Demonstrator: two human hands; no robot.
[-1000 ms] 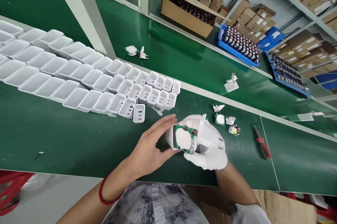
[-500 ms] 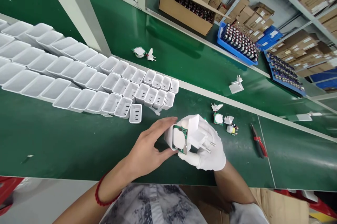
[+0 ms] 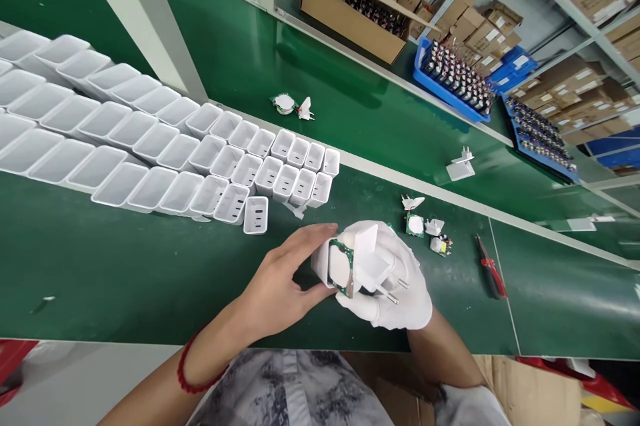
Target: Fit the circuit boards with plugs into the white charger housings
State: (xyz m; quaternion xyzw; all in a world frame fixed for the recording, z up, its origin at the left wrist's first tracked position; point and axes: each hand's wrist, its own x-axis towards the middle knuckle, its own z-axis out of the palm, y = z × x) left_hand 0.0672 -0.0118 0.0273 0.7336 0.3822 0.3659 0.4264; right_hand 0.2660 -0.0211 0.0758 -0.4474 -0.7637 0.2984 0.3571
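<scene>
My bare left hand (image 3: 285, 276) grips a white plastic housing (image 3: 321, 263) between thumb and fingers. At the housing's open end sits a green circuit board (image 3: 341, 266) with a round white part on it, tilted and partly outside. My right hand (image 3: 400, 286), in a white glove, is closed around the board's side and a white two-pin plug piece (image 3: 374, 266). The plug's metal pins point right, toward me. Some of the gloved fingers are hidden behind the plug. Just left of my hands stands a single housing (image 3: 256, 216) with slots in its bottom.
Rows of open white housings (image 3: 165, 146) fill the left of the bench. To the right lie loose boards with plugs (image 3: 415, 223) and red-handled pliers (image 3: 491, 269). A metal post (image 3: 145, 19) rises at the back left; a blue tray (image 3: 453, 83) of parts stands behind.
The circuit board has turned and tilted slightly at the housing's mouth. The plug piece has tipped a little, its pins now lower. Both hands keep their hold.
</scene>
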